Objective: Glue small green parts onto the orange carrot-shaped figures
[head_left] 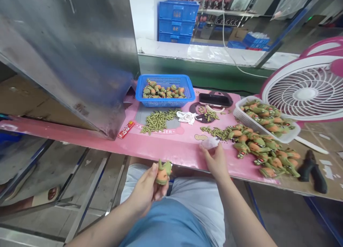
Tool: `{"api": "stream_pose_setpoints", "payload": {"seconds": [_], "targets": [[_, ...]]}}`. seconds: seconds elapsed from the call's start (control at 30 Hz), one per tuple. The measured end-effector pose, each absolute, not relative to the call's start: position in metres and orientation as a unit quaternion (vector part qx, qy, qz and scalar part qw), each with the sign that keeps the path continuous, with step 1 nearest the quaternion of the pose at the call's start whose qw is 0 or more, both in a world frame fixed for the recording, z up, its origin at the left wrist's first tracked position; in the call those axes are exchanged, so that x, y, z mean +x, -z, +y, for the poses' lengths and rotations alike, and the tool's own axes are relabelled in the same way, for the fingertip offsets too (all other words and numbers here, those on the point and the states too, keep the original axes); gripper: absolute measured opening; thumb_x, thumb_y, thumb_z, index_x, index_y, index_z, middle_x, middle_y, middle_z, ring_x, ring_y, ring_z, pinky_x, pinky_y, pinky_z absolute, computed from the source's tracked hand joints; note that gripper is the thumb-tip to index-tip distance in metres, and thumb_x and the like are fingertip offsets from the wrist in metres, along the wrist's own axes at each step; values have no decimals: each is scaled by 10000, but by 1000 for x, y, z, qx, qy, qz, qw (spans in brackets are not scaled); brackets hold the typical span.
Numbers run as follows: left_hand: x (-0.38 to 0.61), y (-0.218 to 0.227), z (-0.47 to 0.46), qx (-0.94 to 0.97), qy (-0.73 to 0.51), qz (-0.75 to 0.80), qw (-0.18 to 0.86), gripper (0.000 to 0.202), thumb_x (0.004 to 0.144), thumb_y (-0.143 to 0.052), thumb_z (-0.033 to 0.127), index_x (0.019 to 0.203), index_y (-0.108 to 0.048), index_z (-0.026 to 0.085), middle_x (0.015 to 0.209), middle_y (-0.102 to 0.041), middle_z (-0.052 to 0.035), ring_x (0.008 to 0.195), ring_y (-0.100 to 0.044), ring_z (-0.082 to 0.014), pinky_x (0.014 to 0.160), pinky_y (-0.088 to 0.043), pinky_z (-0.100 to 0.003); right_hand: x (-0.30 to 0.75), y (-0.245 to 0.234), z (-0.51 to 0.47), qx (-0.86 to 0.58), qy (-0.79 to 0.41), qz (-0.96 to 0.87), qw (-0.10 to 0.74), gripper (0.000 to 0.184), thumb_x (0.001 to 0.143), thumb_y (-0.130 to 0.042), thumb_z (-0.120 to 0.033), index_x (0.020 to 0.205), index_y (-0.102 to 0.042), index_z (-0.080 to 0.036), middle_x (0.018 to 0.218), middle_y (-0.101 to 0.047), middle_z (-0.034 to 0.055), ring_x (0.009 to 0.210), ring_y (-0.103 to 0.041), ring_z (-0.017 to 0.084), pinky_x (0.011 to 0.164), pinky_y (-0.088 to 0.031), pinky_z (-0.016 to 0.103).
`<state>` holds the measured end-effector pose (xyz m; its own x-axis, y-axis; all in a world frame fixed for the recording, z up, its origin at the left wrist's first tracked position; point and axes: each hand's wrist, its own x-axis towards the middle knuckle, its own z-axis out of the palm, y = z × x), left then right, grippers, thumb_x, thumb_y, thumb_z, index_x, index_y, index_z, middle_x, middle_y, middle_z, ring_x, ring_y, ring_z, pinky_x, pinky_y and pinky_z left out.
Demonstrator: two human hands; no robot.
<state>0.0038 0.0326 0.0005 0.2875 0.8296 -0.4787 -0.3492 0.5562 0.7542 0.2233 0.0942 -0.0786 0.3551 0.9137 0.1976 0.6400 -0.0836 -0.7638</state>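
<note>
In my left hand (148,184) is a small green and orange toy figure (163,174), held above my lap at the table's front edge. My right hand (215,159) is closed around a small whitish squeeze bottle (209,143) with a dark tip, low over the pink table mat (184,157). Small green toy parts (155,122) lie in a loose pile beyond my left hand. Past my right hand, more green parts (218,132) run toward a heap of green and orange figures (264,147). A crumpled white tissue (187,117) rests between the piles.
At the back stands a blue basket (164,103) of figures. To the right are a white basket (288,137) of figures, a pink and white fan (305,93) and a black-handled tool (312,172). A phone (215,100) lies behind. A metal cabinet (102,68) rises at left, near a red packet (126,129).
</note>
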Motion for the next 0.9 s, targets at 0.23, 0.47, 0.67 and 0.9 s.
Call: {"api": "stream_pose_setpoints", "payload": {"seconds": [0.23,0.47,0.67,0.9], "targets": [[3,-8,33,266,-350,454,775,545,641,-541,687,741,-486,154,409,-440,49,327,-248,-50,354,-107,-210,222,73,93,-709,-138,-531,443,528,656,-554,-545,993,-459,-150,912,-519,113,855,-492,294,769,-389,459],[-3,-11,29,372,-296,422,772,471,724,-501,631,730,-469,161,473,-449,46,377,-319,-62,344,-185,-182,179,11,47,-518,-164,-622,563,188,845,-501,-209,1033,-508,-218,807,-492,32,710,-486,168,651,-406,292],[0,-15,32,467,-242,407,747,452,799,-388,611,700,-430,172,497,-427,47,390,-315,-72,366,-237,-194,151,-8,37,-418,-412,-620,521,136,856,-535,-222,941,-637,-255,714,-529,-1,635,-500,127,556,-416,222],[-1,-13,34,465,-225,410,752,446,795,-377,612,680,-412,182,466,-411,57,358,-274,-64,342,-203,-192,148,-3,38,-422,-486,-562,519,67,795,-602,-227,804,-666,-241,641,-528,-15,569,-487,113,512,-387,207]]}}
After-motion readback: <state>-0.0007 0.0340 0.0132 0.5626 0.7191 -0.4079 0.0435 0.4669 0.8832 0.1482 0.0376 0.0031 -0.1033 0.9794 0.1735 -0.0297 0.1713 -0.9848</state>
